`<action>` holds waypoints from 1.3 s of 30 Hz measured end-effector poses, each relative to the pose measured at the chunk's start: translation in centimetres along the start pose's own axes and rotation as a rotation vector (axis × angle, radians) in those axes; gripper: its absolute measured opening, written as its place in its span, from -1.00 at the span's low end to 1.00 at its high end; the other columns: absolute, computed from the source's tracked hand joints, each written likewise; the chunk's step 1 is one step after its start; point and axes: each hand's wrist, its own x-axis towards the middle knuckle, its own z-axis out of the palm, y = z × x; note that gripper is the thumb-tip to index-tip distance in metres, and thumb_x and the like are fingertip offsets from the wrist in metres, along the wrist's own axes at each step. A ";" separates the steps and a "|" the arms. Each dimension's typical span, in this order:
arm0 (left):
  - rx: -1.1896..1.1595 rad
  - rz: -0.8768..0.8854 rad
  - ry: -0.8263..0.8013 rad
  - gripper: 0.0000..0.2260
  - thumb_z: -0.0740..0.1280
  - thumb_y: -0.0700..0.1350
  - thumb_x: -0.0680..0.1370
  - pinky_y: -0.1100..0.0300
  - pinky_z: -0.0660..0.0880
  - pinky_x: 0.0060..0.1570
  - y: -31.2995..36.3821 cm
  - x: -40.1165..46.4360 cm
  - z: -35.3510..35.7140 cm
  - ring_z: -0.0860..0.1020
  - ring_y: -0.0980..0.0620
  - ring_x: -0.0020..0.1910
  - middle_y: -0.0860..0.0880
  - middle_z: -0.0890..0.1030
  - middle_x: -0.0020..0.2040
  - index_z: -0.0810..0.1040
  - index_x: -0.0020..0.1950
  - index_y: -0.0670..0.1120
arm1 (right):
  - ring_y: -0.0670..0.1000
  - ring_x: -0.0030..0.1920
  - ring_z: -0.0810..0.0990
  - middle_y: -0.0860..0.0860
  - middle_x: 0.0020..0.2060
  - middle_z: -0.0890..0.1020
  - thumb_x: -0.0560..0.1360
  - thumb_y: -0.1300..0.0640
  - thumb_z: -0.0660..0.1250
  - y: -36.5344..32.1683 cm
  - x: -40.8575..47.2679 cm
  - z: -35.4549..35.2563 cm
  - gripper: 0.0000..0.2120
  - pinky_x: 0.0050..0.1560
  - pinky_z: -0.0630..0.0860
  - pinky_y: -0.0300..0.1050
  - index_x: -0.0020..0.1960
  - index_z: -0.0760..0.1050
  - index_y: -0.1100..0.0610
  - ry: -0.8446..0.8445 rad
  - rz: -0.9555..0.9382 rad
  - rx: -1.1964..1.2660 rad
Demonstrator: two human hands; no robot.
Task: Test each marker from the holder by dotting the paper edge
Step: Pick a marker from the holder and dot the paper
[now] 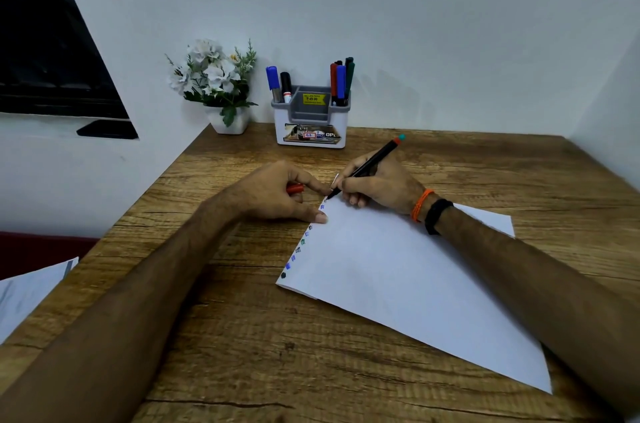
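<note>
A white sheet of paper (398, 277) lies slanted on the wooden desk, with several coloured dots (298, 251) along its left edge. My right hand (377, 185) grips a thin black marker (372, 163) with a red and teal end, its tip touching the paper's far left corner. My left hand (277, 192) holds a red cap (295, 188) in its curled fingers while its index finger and thumb press on the paper edge. The white and grey holder (311, 121) stands at the back with several markers (341, 83) in its side slots.
A white pot of artificial flowers (221, 90) stands left of the holder against the wall. The desk (242, 336) drops off at its left edge, where some papers (31, 291) lie lower down. A dark window (45, 52) is at the upper left.
</note>
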 end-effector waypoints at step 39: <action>-0.238 -0.045 0.185 -0.63 0.41 0.03 0.50 0.18 0.44 -0.05 -0.3 -0.6 -0.4 0.53 0.10 0.00 0.03 0.56 0.01 0.44 0.27 0.08 | -0.01 -0.43 0.54 0.15 -0.30 0.62 0.49 0.27 0.40 -0.8 0.4 -0.5 -0.94 -0.45 0.45 -0.24 -0.05 0.56 0.24 0.069 -0.074 0.308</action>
